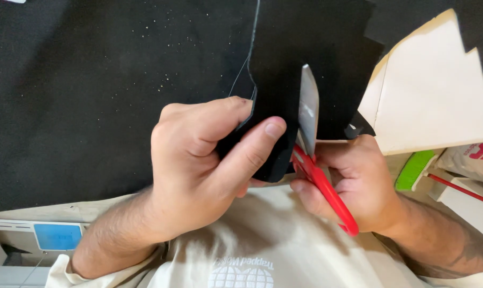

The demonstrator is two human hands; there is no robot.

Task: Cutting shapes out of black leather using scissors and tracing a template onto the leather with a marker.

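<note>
A: What is hidden?

B: The scissors' (317,160) lower blade and the right hand's (359,184) fingertips, behind the black cloth (305,48).

A: Finger state?

B: Left hand (209,165) fingers clamped on the cloth's lower edge; right hand closed through the red handles.

A: Open room?

B: Black table (92,80) at left; cream paper pattern (439,96) at right.

Count: two hands (199,160), one pair of red-handled scissors (319,165), one black fabric piece (311,48), one cream pattern sheet (433,96), one green brush (415,169).
</note>
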